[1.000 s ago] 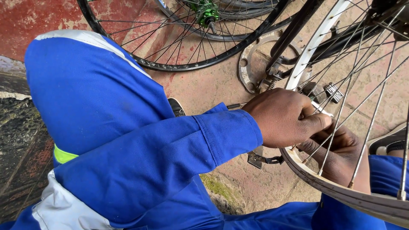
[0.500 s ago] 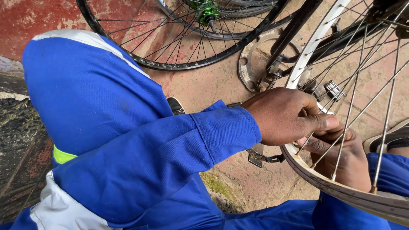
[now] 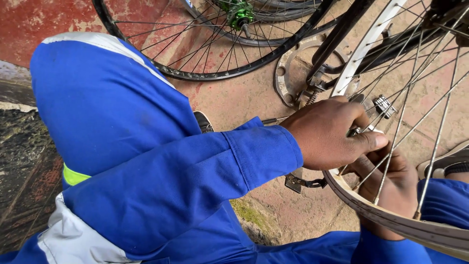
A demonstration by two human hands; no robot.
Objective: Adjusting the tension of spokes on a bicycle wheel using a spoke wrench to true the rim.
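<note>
Gripping the silver wheel rim point(image 3: 391, 222) at its lower left, the left hand point(image 3: 330, 132) closes over rim and spokes point(image 3: 391, 161); the right hand point(image 3: 395, 188) — fingers curled, contents unclear — sits behind them. Likely hazard — a fingertip pinched between spokes should the wheel rotate.

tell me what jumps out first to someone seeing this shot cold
The big blue sleeve fills the left and centre, ending in the left hand gripping the silver wheel rim at the right. The right hand sits behind the spokes, just below the left. A black-rimmed wheel with a green hub lies on the reddish ground at the top.
</note>
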